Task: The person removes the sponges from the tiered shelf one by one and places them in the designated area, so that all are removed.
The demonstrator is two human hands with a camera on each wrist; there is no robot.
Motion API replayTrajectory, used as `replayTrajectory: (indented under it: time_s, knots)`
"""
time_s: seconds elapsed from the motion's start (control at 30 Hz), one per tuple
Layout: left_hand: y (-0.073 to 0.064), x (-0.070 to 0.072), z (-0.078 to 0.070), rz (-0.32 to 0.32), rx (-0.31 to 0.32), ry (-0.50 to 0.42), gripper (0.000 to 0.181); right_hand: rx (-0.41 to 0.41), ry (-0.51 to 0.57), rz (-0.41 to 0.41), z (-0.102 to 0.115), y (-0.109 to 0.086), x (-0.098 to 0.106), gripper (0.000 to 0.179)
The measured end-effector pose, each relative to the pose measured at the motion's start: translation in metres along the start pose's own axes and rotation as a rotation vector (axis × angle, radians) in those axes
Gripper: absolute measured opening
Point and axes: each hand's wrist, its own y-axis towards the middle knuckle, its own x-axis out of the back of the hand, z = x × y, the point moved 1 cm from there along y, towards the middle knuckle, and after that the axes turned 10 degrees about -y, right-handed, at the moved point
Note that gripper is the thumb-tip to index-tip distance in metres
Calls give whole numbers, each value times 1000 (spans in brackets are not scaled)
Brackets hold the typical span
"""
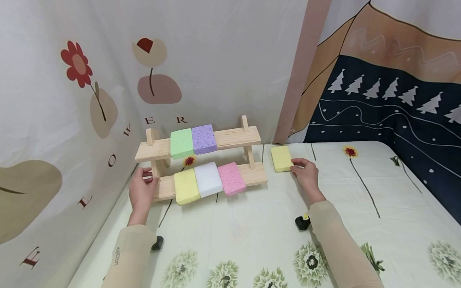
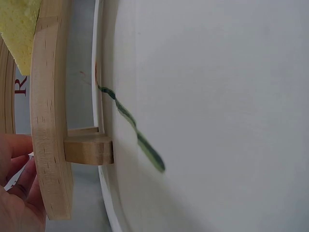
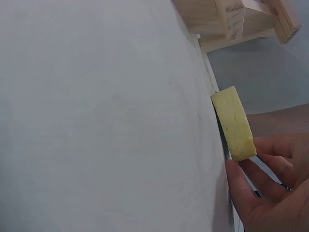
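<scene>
A two-tier wooden rack stands near the back wall. Its upper board carries a green sponge and a purple sponge; the lower one holds a yellow sponge, a white sponge and a pink sponge. At the rack's left end, my left hand grips the lower board's end, fingers partly hidden behind it. To the right of the rack, my right hand pinches the near right corner of another yellow sponge. The right wrist view shows this sponge's side.
A white cloth with printed flowers covers the table. Printed curtains rise behind and at the left, with a dark panel at the right. Small black objects sit by both wrists.
</scene>
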Motion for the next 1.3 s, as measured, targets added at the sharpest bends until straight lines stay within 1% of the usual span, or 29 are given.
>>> replayTrajectory:
  time_s: [0.4,0.67,0.9,1.3]
  knots:
    - [-1,0,0,-2,-9,2,40,-4,-15,4,1,-4,4,33]
    - [-1,0,1,2,-3,-3,41,-27,-16,7,5,-4,7,32]
    - [0,0,0,1,-3,-7,41,-28,-25,5,10,-7,10,32]
    - [1,0,0,10,5,-9,42,14,-29,-7,14,-9,14,33]
